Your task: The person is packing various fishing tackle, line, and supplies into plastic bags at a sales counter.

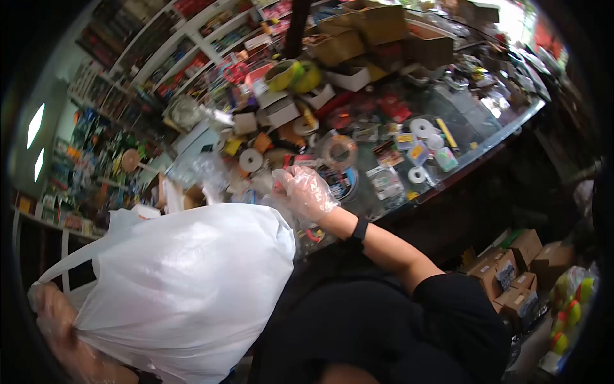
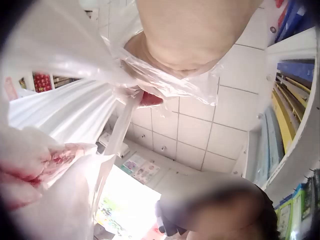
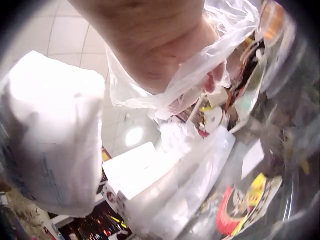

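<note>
A full white plastic bag (image 1: 192, 275) hangs at the left of the head view, its handle stretched up and to the left. My left hand (image 1: 57, 313), in a clear plastic glove, grips that handle; the left wrist view shows the white bag (image 2: 65, 115) pulled taut beside the wrist. My right hand (image 1: 307, 192), also gloved in clear plastic, is over the cluttered counter with bent fingers. Close under it in the right wrist view lies a clear plastic wrapper (image 3: 195, 185). My fingertips are mostly hidden, so whether they pinch anything I cannot tell.
On the glass counter (image 1: 470, 121) lie tape rolls (image 1: 251, 160), small packets (image 1: 385, 182) and a coil of orange line (image 1: 339, 152). Open cardboard boxes (image 1: 377, 25) stand behind. Stocked shelves (image 1: 211, 38) line the left, and more cartons (image 1: 495, 275) sit at lower right.
</note>
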